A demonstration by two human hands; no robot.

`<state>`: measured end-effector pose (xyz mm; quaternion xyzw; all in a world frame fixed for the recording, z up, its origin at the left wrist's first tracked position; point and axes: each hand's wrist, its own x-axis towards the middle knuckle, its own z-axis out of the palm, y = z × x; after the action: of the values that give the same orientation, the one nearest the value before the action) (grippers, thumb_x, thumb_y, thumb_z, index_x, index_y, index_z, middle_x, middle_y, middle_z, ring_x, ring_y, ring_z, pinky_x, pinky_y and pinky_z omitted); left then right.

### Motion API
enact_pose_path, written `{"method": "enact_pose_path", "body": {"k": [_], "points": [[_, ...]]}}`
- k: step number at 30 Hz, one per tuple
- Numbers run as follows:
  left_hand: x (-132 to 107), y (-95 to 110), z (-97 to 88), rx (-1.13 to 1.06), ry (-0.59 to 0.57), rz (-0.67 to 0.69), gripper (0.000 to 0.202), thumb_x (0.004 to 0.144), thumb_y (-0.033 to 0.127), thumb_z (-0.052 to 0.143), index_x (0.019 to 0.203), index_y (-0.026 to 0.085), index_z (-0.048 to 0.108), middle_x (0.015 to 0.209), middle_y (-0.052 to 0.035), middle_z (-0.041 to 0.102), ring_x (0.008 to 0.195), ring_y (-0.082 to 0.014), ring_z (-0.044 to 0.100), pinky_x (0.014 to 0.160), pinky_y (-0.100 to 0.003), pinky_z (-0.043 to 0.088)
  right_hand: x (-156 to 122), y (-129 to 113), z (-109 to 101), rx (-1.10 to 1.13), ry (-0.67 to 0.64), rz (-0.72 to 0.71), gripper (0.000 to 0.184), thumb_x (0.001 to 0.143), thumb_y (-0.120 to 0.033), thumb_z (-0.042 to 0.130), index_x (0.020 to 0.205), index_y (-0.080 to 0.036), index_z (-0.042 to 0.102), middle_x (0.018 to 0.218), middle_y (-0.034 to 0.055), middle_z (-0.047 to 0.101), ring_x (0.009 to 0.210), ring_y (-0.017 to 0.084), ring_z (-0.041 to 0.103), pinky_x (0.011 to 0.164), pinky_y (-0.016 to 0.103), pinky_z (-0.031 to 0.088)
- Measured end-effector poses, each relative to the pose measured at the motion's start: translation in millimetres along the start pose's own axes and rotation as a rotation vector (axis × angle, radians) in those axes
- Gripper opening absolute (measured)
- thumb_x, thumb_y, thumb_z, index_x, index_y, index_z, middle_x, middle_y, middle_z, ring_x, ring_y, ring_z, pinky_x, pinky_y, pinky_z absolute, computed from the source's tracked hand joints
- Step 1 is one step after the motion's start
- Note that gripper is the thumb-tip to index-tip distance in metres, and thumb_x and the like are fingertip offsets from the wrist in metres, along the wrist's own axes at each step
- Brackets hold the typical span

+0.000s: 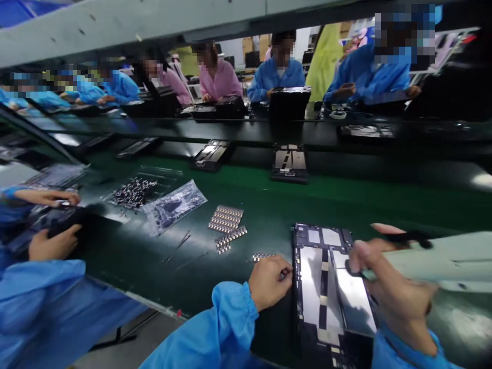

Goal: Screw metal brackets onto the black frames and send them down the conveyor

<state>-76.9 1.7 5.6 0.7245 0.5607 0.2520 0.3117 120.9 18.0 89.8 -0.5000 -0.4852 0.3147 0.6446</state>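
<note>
A tablet-like device with its back off (349,292) lies before me, showing silvery battery panels and dark strips. My left hand (271,282) rests at its left edge, with fingers curled closed; whatever they may hold is too small to make out. Over the device's right side is my right hand (400,292), wrapped around a pale green hand-held tool (442,261) with black parts. The tool's exact kind is unclear. Just beyond my left hand lies a small strip of metallic parts (263,257), partly covered.
Left of centre lie a sheet of small parts (226,219), a shorter strip (230,239), tweezers (177,247), a clear plastic bag (177,206) and a heap of small black pieces (134,192). Opened devices (289,161) line the green bench. A co-worker's hands (56,246) work at left.
</note>
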Motion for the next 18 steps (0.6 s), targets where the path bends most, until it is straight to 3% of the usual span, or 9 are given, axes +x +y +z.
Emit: {"method": "enact_pose_path", "body": {"k": [3,7,10,18], "points": [[7,-15,-9.8,-0.13,0.088,-0.061,0.013,0.08,0.02,0.06,0.08,0.018,0.073,0.071,-0.0017,0.069,0.058,-0.0119,0.059,0.058,-0.021,0.044,-1,9,39,-0.016,-0.182,-0.039,0.028,0.078,-0.025,0.07,0.102,-0.02,0.056,0.048,-0.008,0.057,0.042,0.014,0.055,0.052,0.031,0.049],[15,-41,-19.8,-0.321,0.224,-0.227,0.018,0.084,0.027,0.057,0.081,0.015,0.07,0.059,-0.0003,0.064,0.055,-0.0131,0.063,0.053,-0.021,0.045,4,31,72,-0.027,-0.263,-0.015,0.029,0.077,-0.024,0.069,0.102,-0.018,0.056,0.045,-0.0085,0.055,0.041,0.014,0.053,0.055,0.032,0.05],[17,-50,-19.6,-0.422,0.269,-0.246,0.018,0.084,0.027,0.055,0.084,0.015,0.068,0.058,0.0011,0.062,0.051,-0.0118,0.062,0.05,-0.02,0.046,4,39,79,-0.033,-0.282,0.035,0.031,0.076,-0.025,0.07,0.102,-0.018,0.055,0.045,-0.0084,0.055,0.04,0.013,0.052,0.053,0.03,0.047],[16,-45,-17.7,-0.439,0.322,-0.201,0.019,0.084,0.024,0.056,0.092,0.014,0.069,0.065,-0.0005,0.067,0.051,-0.0105,0.062,0.052,-0.02,0.05,1,42,79,-0.026,-0.272,0.051,0.033,0.075,-0.027,0.073,0.102,-0.018,0.056,0.047,-0.0087,0.054,0.041,0.013,0.052,0.049,0.029,0.045]]}}
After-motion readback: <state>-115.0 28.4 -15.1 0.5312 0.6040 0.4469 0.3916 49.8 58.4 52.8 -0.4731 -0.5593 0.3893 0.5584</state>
